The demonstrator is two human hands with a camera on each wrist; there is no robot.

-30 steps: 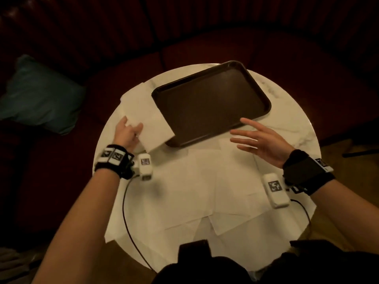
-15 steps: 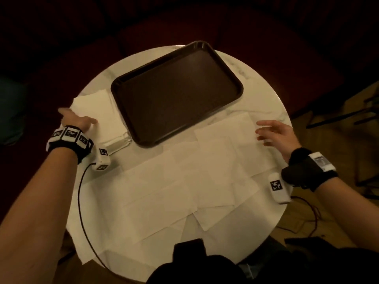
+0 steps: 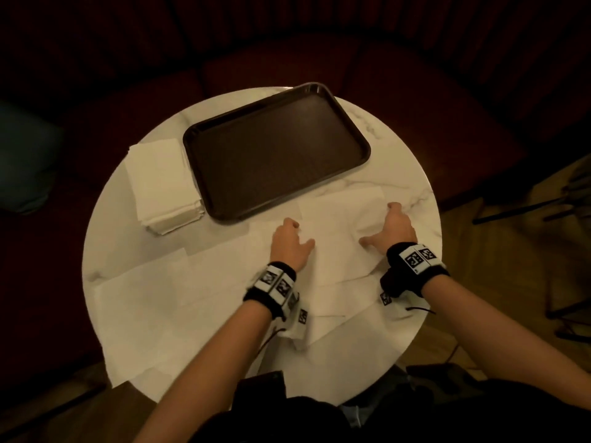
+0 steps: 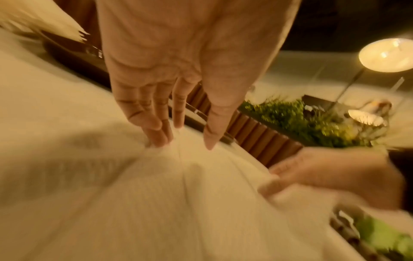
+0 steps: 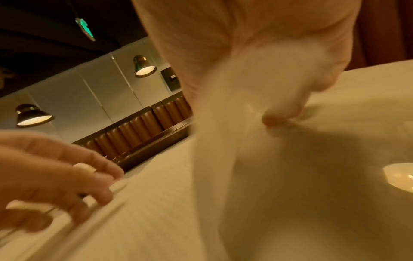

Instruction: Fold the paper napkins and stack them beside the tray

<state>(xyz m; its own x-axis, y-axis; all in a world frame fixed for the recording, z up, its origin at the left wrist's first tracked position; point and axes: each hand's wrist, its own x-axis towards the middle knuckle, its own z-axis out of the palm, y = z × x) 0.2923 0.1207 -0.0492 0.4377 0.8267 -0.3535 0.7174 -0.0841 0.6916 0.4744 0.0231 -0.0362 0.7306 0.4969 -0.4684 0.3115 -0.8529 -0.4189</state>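
while the folded stack (image 3: 166, 187) sits off to the left of my left hand (image 3: 289, 244), tight against the tray (image 3: 276, 151), that hand rests with straight fingers (image 4: 156, 136) pressing the napkin (image 3: 332, 238) between my hands. my right hand (image 3: 395, 227) pinches its right edge. i'd judge a clean fold needs me to pin firmly, match edges, then crease.

right hand (image 5: 257, 58) fingertips: blurred | napkin (image 5: 223, 141) edge: smeared (motion)
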